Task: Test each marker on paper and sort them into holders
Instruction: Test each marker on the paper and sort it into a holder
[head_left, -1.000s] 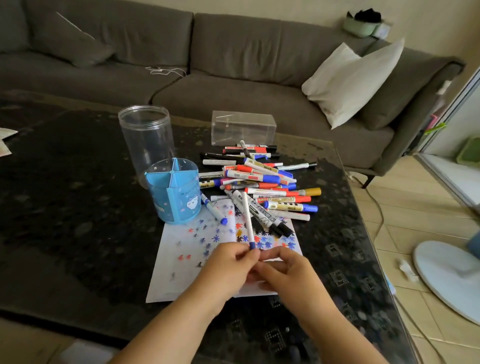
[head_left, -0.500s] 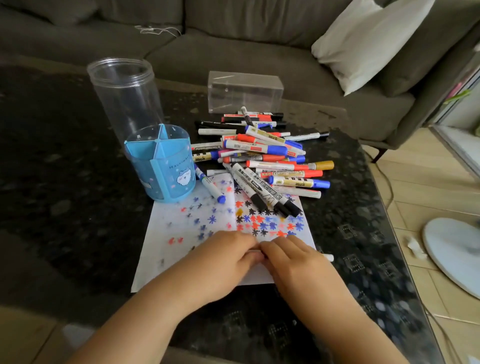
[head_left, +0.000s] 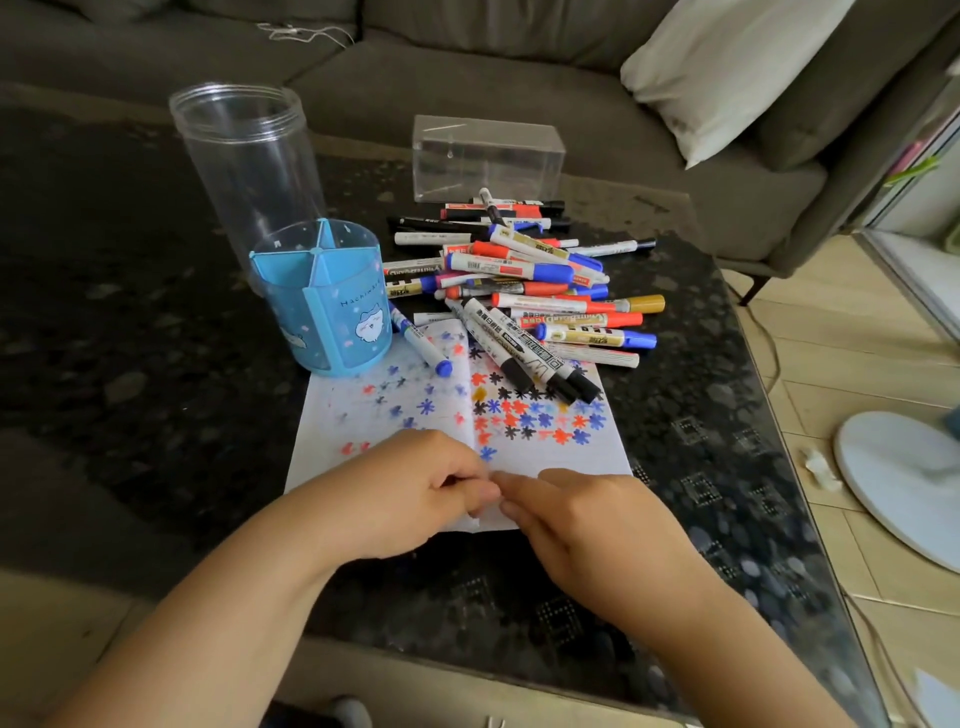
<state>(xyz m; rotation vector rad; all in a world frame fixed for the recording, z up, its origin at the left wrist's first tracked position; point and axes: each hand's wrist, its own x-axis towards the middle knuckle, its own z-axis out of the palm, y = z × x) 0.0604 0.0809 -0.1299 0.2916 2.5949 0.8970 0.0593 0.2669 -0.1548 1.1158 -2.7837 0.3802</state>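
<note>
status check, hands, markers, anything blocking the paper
Left hand and right hand meet over paper, fingers curled, marker between them not visible. Marker pile unsorted, blue holder empty. Three black markers overlap paper's far edge.

Lit by soft daylight from the right, bright on the white pillow (head_left: 727, 67) and pale floor (head_left: 852, 374), dim toward the left across the dark sofa (head_left: 467, 78) and glossy table (head_left: 130, 364). Faint pale sheen on the table's right side, only soft shadow under the hands, no hard glare. Slightly soft overall, smeared at the fan base (head_left: 904, 483) and lower corners, with wide-angle bending of straight edges near the borders.
</note>
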